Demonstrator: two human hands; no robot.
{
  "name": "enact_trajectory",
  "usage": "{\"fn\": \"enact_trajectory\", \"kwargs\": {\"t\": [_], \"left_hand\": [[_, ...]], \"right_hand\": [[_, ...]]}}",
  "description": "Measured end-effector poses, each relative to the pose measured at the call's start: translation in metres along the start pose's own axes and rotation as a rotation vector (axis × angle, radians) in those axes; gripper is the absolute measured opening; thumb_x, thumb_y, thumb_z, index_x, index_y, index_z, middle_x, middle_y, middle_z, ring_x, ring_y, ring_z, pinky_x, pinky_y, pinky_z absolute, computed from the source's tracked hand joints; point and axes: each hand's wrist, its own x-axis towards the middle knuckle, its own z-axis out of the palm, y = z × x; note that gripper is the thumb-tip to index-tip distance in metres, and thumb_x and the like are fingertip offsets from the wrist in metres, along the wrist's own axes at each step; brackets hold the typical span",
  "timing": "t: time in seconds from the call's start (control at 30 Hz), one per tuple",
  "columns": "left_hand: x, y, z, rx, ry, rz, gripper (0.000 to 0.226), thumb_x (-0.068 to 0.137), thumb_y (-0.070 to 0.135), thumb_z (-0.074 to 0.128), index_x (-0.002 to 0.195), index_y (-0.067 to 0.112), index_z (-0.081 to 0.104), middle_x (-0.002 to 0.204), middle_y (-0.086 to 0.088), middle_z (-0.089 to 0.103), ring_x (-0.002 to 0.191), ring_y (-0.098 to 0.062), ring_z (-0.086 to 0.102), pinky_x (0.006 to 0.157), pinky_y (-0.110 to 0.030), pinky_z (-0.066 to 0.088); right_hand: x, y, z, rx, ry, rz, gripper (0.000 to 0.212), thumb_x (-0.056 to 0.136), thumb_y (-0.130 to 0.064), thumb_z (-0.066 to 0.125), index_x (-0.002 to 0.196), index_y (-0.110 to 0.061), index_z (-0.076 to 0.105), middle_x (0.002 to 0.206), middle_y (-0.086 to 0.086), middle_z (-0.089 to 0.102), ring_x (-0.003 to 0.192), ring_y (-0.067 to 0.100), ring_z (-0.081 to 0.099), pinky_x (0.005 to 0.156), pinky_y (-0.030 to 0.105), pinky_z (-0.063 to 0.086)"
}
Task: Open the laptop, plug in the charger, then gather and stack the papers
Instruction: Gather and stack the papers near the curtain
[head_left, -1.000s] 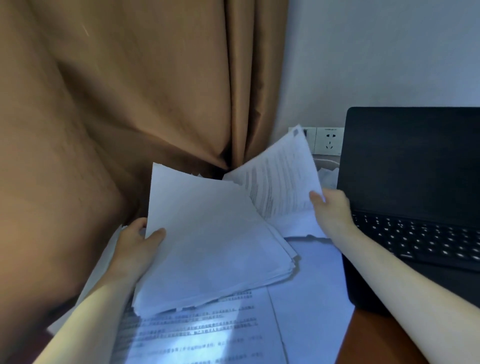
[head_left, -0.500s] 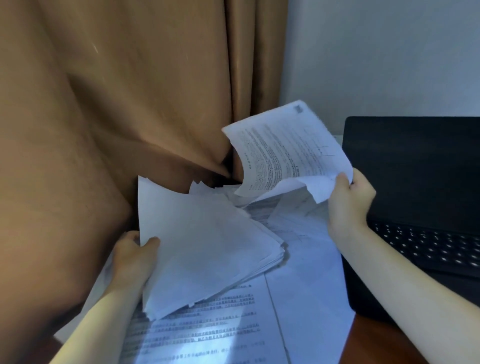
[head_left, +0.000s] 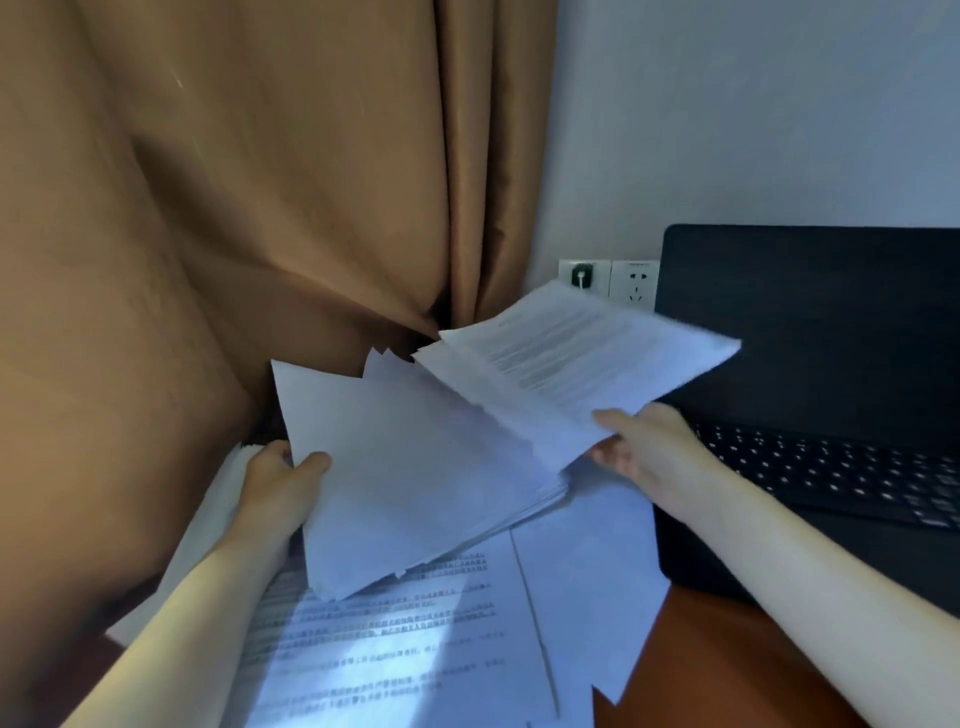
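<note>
The laptop (head_left: 810, 322) stood open and dark, its keyboard (head_left: 831, 467) showing pale key markings. To the left of the laptop, the left hand (head_left: 283, 480) gripped a thick stack of papers (head_left: 415, 467) at its near left corner, thumb on top and fingers curled beneath, so that the stack was held tilted above the desk (head_left: 701, 649). Closer to the laptop, just off its left edge, the right hand (head_left: 649, 447) pinched a thinner bunch of printed sheets (head_left: 571, 353), thumb laid on the upper face and the fingers below. That bunch was blurred: its right corner crossed in front of the laptop's lower left part, and its left edge lay over the side of the stack nearest the laptop. The two hands were apart, each clamped on its own paper. Beneath both, left of the laptop and nearer the person, more loose sheets (head_left: 389, 649) with lines of print lay flat on the reddish-brown desk, one of them reaching the laptop's left side. Behind the laptop's upper left corner, on the pale wall (head_left: 727, 130), sat two white sockets (head_left: 635, 283); a dark plug (head_left: 581, 274) with a white lead sat in the one farther from the laptop. Whether that lead reached the laptop could not be told. Farther left of the laptop hung a brown curtain (head_left: 260, 208), its folds bunched behind the papers
</note>
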Motion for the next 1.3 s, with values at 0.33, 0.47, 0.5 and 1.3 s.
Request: {"fn": "enact_trajectory", "kwargs": {"t": [0.33, 0.47, 0.5, 1.3], "left_hand": [[-0.006, 0.006, 0.008, 0.045, -0.059, -0.031, 0.036, 0.101, 0.028, 0.037, 0.118, 0.002, 0.056, 0.103, -0.011, 0.056, 0.090, -0.024, 0.052, 0.079, -0.028, 0.038], [-0.007, 0.001, 0.005, 0.107, -0.141, 0.063, 0.021, 0.095, 0.011, 0.052, 0.114, 0.006, 0.059, 0.098, -0.006, 0.061, 0.090, -0.021, 0.054, 0.075, -0.025, 0.041], [-0.007, 0.001, 0.004, 0.122, -0.156, 0.081, 0.019, 0.093, 0.005, 0.053, 0.111, 0.008, 0.059, 0.093, -0.002, 0.061, 0.089, -0.020, 0.054, 0.072, -0.024, 0.042], [-0.005, 0.004, -0.003, -0.077, -0.187, -0.128, 0.019, 0.096, 0.021, 0.053, 0.111, 0.015, 0.061, 0.108, -0.008, 0.066, 0.099, -0.028, 0.063, 0.093, -0.039, 0.048]], "right_hand": [[-0.045, 0.034, 0.059, -0.822, -0.384, -0.164, 0.032, 0.073, -0.033, 0.064, 0.074, -0.001, 0.064, 0.066, 0.009, 0.069, 0.069, 0.024, 0.069, 0.068, 0.039, 0.058], [-0.046, 0.017, 0.055, -0.855, -0.552, -0.061, 0.026, 0.086, -0.033, 0.066, 0.074, -0.010, 0.064, 0.055, -0.001, 0.064, 0.053, 0.010, 0.058, 0.052, 0.026, 0.050], [-0.041, 0.006, 0.050, -0.824, -0.522, 0.003, 0.026, 0.088, -0.039, 0.063, 0.081, -0.014, 0.065, 0.055, -0.004, 0.065, 0.047, 0.007, 0.053, 0.048, 0.022, 0.043], [0.006, 0.028, 0.024, -0.710, -0.290, -0.125, 0.027, 0.078, 0.004, 0.058, 0.092, -0.017, 0.069, 0.097, 0.006, 0.072, 0.094, 0.021, 0.067, 0.085, 0.038, 0.053]]}}
